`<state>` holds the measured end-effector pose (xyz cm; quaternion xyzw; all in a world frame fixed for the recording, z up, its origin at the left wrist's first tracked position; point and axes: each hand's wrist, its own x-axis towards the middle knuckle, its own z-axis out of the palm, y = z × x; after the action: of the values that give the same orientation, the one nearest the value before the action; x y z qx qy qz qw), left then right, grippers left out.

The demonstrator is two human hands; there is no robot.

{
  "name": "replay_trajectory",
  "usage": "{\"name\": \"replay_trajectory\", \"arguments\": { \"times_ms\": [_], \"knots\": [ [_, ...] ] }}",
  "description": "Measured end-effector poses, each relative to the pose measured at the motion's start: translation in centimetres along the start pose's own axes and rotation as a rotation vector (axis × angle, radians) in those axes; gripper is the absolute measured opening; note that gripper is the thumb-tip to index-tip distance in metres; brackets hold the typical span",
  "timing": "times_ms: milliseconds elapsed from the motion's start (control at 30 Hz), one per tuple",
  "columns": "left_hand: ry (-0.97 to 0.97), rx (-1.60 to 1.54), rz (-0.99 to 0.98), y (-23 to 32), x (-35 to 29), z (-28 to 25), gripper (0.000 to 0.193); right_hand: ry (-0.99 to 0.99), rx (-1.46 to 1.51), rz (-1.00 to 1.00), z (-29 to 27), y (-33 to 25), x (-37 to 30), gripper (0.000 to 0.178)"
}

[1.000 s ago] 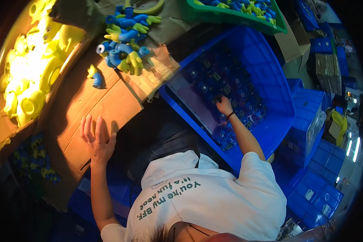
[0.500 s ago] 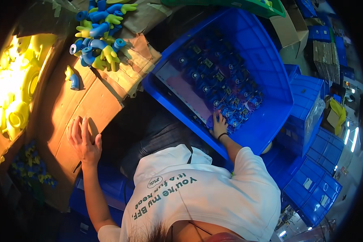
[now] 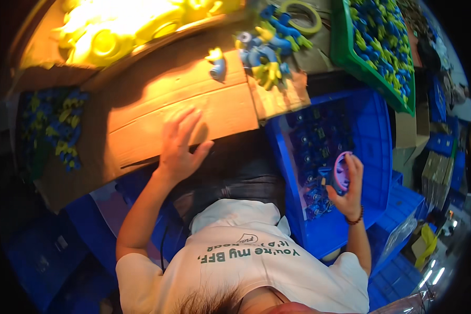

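My right hand (image 3: 350,189) is raised over the blue bin (image 3: 376,131), gripping a pink round plastic part (image 3: 338,166) with openings in its face. Something blue shows beside that part; I cannot make out whether it is attached. Below, several blue electronic assemblies (image 3: 315,201) with wires lie in the bin. My left hand (image 3: 180,144) hovers over or rests on the brown cardboard (image 3: 141,136), fingers apart and holding nothing. Beyond its fingertips lies a single blue and yellow curved piece (image 3: 217,65). A pile of similar pieces (image 3: 267,55) sits to its right.
Brightly lit yellow plastic parts (image 3: 107,44) fill a cardboard box at the far left. A green crate (image 3: 345,57) of blue and yellow pieces stands at the far right, near a roll of tape (image 3: 318,21). More pieces (image 3: 63,123) lie at the left. Blue bins (image 3: 397,209) stand at the right.
My view has turned toward the right. My right hand has come up from among the assemblies with the pink round part. The left hand stays open by the cardboard.
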<state>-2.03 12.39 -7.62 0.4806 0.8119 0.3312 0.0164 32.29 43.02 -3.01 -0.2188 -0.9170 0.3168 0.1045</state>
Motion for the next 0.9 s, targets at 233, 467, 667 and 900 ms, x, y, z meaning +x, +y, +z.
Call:
{"name": "replay_trajectory", "arguments": {
  "times_ms": [233,467,667,900],
  "knots": [
    [0.013,-1.147,-0.351,5.0,0.5,-4.5,0.098,-0.218,-0.011,-0.575,2.2,-18.9,16.8,0.092],
    [0.330,-1.232,-0.472,-1.9,-1.8,-8.2,0.072,-0.431,0.015,-0.871,17.2,-26.0,23.8,0.094],
    [0.400,-0.995,-0.576,-7.1,-5.1,-8.7,0.053,-0.577,0.060,-0.775,14.4,-24.7,26.6,0.106],
    [-0.020,0.061,-0.244,-5.8,-2.8,-11.7,0.111,-0.564,-0.156,-0.743,16.8,-22.4,23.1,0.109]
  ]
}}
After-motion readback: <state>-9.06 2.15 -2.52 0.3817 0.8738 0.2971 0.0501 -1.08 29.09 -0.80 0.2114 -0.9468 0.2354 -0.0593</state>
